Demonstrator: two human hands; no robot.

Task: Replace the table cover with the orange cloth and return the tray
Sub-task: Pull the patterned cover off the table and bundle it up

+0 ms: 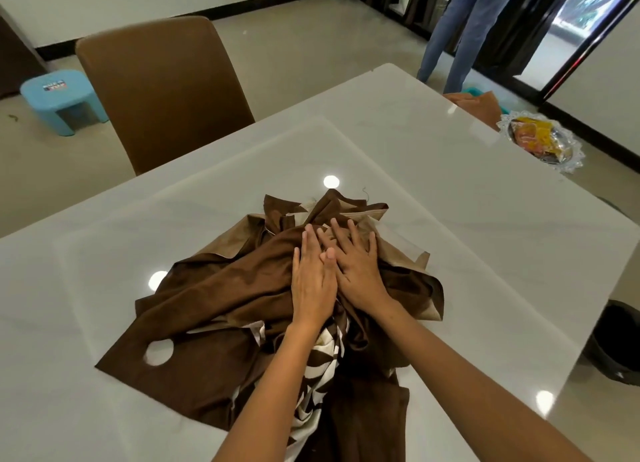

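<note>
Under both hands lies a dark brown table cover with tan facings and a cream-and-brown leaf print. The table around them is glossy white. Beyond the hands: a brown chair, a light blue stool, an orange cloth, and a silver tray holding yellow-orange packets.

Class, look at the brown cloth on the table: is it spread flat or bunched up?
Bunched up. The brown cloth lies in a creased heap, with bare table around it.

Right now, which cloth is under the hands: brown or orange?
The brown cloth, bunched mid-table; left hand and right hand press flat on it. The orange cloth lies untouched past the table's far right edge.
</note>
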